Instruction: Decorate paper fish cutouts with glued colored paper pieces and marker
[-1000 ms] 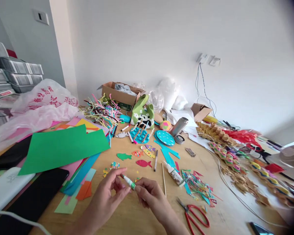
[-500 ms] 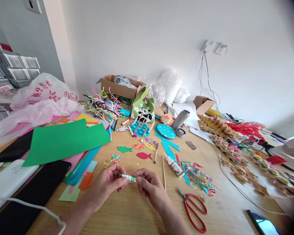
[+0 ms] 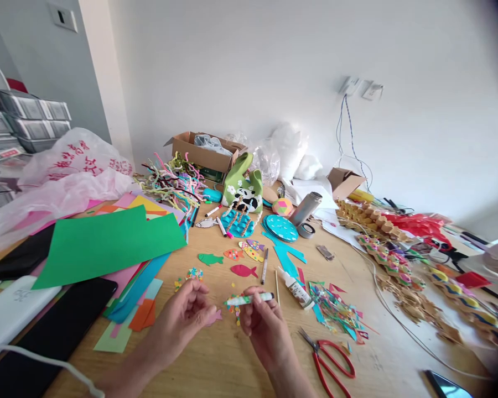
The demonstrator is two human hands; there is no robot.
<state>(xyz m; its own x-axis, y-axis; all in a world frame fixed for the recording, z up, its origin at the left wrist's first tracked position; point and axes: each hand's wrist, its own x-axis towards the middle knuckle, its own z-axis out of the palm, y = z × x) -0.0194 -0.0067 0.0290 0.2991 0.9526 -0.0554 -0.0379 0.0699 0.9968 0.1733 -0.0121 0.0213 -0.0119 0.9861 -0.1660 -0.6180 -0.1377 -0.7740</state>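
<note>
My right hand (image 3: 265, 326) is closed around a white and green marker (image 3: 244, 300), which lies almost level with its green tip pointing left. My left hand (image 3: 188, 309) is at the left of the tip, fingers loosely curved and apart from the thumb. Beside that thumb shows part of a small pink paper fish (image 3: 216, 317); whether the thumb touches it, I cannot tell. Small paper bits (image 3: 234, 315) lie partly hidden behind my right hand. Beyond the hands are a green paper fish (image 3: 210, 258), a red one (image 3: 244, 270) and several patterned ones.
Red-handled scissors (image 3: 330, 365), a glue bottle (image 3: 296, 290), a wooden stick (image 3: 278, 287) and paper scraps (image 3: 336, 307) lie to the right. Green paper sheets (image 3: 108, 243) are stacked left, near a white cable (image 3: 45, 358). A metal flask (image 3: 306, 208) stands farther back.
Both hands were on the marker; now only my right hand holds it, moved slightly right. My left hand has come away from it, and the pink fish has come into view.
</note>
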